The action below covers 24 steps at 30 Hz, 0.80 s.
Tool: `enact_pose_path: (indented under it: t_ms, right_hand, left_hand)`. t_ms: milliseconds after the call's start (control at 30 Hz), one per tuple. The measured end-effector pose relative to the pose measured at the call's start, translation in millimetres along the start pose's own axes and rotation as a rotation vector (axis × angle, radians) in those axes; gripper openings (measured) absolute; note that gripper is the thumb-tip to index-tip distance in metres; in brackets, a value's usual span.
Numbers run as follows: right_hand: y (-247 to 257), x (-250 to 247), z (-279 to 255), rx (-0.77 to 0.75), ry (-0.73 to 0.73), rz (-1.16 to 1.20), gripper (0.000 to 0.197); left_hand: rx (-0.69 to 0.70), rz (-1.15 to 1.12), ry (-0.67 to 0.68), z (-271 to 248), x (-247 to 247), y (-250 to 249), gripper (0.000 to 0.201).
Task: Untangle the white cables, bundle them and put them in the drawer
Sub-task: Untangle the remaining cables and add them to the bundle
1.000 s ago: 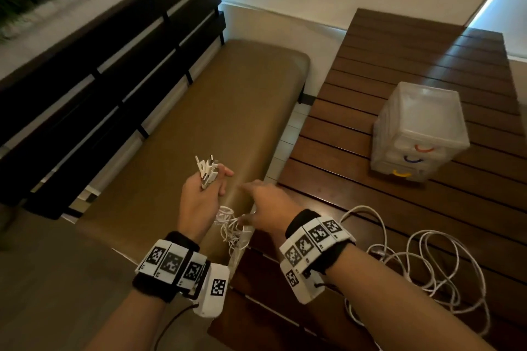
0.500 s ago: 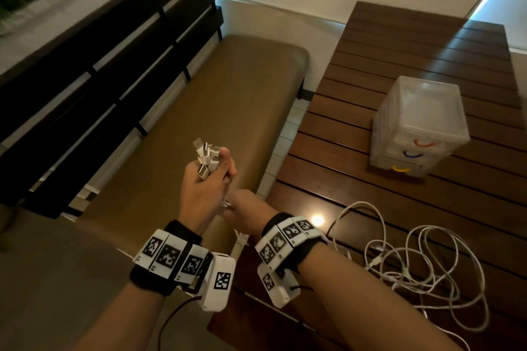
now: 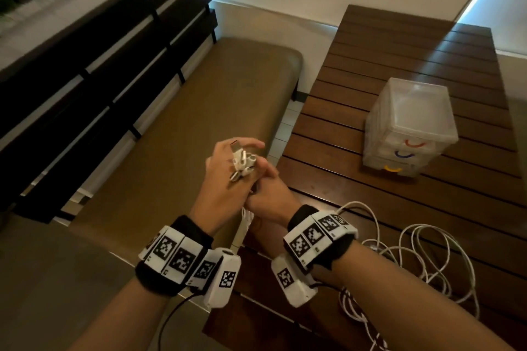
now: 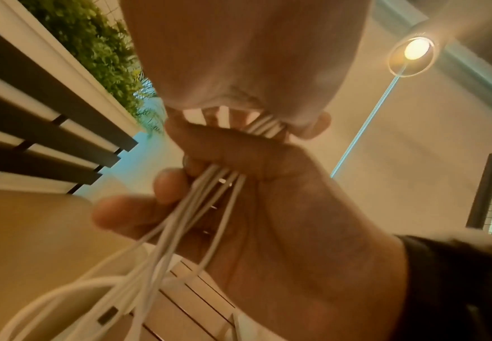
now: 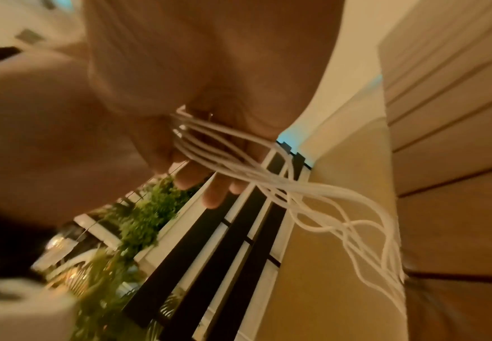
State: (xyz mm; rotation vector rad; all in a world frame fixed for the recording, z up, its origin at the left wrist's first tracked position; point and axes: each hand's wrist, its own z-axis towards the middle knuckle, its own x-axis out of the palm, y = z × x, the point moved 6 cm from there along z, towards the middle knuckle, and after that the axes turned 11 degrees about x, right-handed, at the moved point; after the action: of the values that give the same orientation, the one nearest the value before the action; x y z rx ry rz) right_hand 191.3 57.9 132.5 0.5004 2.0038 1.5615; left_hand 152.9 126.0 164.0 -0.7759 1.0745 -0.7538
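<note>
- Padded brown bench point(image 3: 199, 111) along the left, dark slatted backrest point(image 3: 99, 65) behind it, green planting point(image 4: 93, 50) above that.
- Dark slatted wooden table point(image 3: 413, 208) on the right, set just beside the bench with a strip of pale floor between.
- Translucent drawer unit point(image 3: 410, 125) standing upright on the table, well apart from both hands; three drawers stacked, all closed, with curved handles in red, blue and yellow from top to bottom.
- Loose loops of white cables point(image 3: 422, 259) sprawled on the near right of the table, trailing back toward the hands.
- Left hand point(image 3: 225, 188) raised over the bench edge, fingers curled round the gathered cable strands, cluster of white plug ends point(image 3: 241, 162) sticking up out of the fist.
- Right hand point(image 3: 271, 199) pressed against the left one from the right, fingers wrapped round the same strands just below the left grip (seen plainly in the left wrist view, where the cords point(image 4: 198, 207) run out under the fingers point(image 4: 169, 184)).
- In the right wrist view, several thin cords point(image 5: 268, 175) fanning out from between the two hands and dropping away, wavy and loosely crossed.
</note>
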Motion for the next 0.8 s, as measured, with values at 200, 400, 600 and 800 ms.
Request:
enact_pose_path:
  t_ms: [200,400,600,800]
  right_hand:
    - [24,-1,0,-0.058,-0.030,-0.131,0.035]
    - [16,2,4,-0.004,-0.101,-0.119,0.028]
    - [32,-2,-10,-0.062,-0.106,-0.093,0.024]
    - [46,-5,1,0.070,-0.074,0.147,0.009]
  left_hand:
    - [-0.020,0.241,0.134,8,-15,-12,0.066]
    - [0.243,0.043,-0.029,15,-32,-48,0.072]
    - [0.406,0.481,0.066,17,-12,-51,0.044]
    - [0.302,0.068,0.127,29,-26,-48,0.063]
